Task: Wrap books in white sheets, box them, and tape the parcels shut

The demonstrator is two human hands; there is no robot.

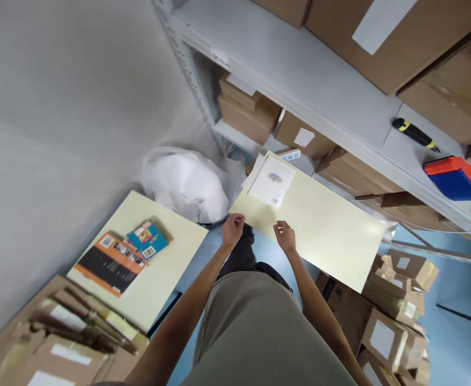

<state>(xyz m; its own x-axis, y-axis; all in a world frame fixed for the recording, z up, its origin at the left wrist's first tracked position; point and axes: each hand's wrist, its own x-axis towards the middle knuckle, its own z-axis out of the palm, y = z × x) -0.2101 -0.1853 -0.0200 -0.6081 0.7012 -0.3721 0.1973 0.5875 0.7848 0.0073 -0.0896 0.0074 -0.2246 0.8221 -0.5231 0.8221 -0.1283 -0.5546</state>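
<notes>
Head view: both hands are seen bare at the near edge of a pale yellow table (332,230). The left hand (233,229) is placed by the near left corner, its grip curled; whether the fingertips meet, or anything thin is pinched, cannot be told. The right hand (285,236) is placed farther right along the same edge, its grip also curled; fingertip closure and edge contact cannot be told. Beyond the hands, a white printed sheet (271,180), marked with a small picture, is laid flat at the table's left end; a second white sheet (254,170) is partly covered by it. To the left, a white plastic bag (187,179) is seen near a second table (171,230), on which an orange-and-black package (112,262) is partly overlapped by a blue box (147,239). Ahead, cardboard boxes (247,115) are stored on a grey shelf rack (300,80).
</notes>
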